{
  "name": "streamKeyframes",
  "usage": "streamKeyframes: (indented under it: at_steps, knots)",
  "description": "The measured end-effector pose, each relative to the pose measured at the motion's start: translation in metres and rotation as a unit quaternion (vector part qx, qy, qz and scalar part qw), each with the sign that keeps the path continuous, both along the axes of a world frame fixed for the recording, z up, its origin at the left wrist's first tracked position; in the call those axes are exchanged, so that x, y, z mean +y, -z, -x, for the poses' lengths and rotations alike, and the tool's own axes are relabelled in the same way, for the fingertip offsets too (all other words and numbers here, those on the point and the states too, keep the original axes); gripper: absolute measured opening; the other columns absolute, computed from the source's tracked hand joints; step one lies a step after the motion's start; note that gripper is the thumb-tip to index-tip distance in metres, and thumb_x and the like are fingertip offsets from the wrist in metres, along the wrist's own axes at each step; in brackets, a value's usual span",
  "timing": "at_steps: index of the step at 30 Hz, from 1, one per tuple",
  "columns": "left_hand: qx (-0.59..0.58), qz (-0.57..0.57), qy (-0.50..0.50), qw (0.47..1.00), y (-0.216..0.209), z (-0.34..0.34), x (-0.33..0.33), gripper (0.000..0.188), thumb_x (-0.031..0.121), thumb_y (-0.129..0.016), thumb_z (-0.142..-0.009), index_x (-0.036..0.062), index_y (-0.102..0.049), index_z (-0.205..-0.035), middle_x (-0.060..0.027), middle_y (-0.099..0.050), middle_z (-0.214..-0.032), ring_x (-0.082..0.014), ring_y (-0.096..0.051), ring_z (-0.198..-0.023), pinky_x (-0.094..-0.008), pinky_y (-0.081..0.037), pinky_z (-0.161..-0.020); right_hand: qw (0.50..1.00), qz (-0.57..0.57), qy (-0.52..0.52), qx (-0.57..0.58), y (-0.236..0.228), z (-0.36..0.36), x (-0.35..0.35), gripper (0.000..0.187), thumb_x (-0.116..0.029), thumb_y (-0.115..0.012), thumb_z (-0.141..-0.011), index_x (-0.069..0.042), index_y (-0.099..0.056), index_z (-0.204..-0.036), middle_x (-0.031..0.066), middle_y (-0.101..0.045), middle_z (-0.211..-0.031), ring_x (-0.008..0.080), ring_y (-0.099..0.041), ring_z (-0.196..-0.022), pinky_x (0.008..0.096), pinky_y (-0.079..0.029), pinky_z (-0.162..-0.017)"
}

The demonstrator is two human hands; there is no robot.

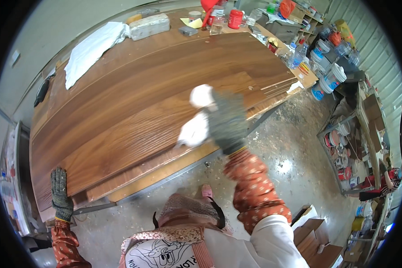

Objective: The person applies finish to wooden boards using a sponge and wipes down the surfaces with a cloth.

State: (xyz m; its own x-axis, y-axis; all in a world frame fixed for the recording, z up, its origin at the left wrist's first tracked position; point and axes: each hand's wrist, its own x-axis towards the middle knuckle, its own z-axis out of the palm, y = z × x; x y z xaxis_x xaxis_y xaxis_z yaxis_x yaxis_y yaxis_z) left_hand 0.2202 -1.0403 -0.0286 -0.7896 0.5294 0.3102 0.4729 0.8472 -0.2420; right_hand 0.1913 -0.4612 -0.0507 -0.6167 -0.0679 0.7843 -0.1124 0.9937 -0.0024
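A wide brown wood-grain board [134, 96] lies on top of a stack of boards on the workbench. My right hand [230, 120], in a dark grey knit glove and smeared by motion, grips a white cloth [195, 129] over the right part of the board, by its near edge. Bunches of the cloth stick out on the left side of the glove; the fingertips are hard to make out. At the board's near left corner, my left hand [61, 194], gloved alike, rests flat with its fingers stretched out and holds nothing.
Along the bench's far side lie a white sheet [94, 47], a wrapped block [149, 27], a glass jar [216, 24] and a red jar [235, 19]. Buckets [332, 77] and a loaded shelf [357, 138] stand at right. A cardboard box [315, 236] sits on the floor.
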Motion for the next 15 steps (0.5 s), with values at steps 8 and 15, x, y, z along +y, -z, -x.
streamKeyframes:
  at_steps: [8,15]
  knots:
    - [-0.012,0.003,-0.054,0.998,0.003,-0.002,0.012,0.075,-0.014,-0.035,-0.066,0.0066,-0.041,-0.138,-0.0144,-0.036,-0.144,-0.0337,-0.027,-0.137,-0.0423,-0.020,-0.114,0.963,0.251,0.075,0.062,0.002,0.005,0.113,0.036,-0.020,-0.063,-0.082,-0.005,-0.058,-0.114,0.0163,-0.060,-0.104,0.0342,-0.054,-0.101,0.0436,-0.040,-0.094]
    - [-0.012,-0.004,-0.083,0.996,0.005,-0.004,0.017,0.076,-0.014,-0.036,-0.066,0.0070,-0.040,-0.139,-0.0133,-0.036,-0.145,-0.0318,-0.027,-0.137,-0.0412,-0.019,-0.114,0.988,0.121,-0.093,0.017,0.021,-0.005,0.026,0.047,-0.033,-0.057,-0.087,-0.007,-0.051,-0.126,0.0142,-0.053,-0.123,0.0335,-0.047,-0.119,0.0495,-0.026,-0.109]
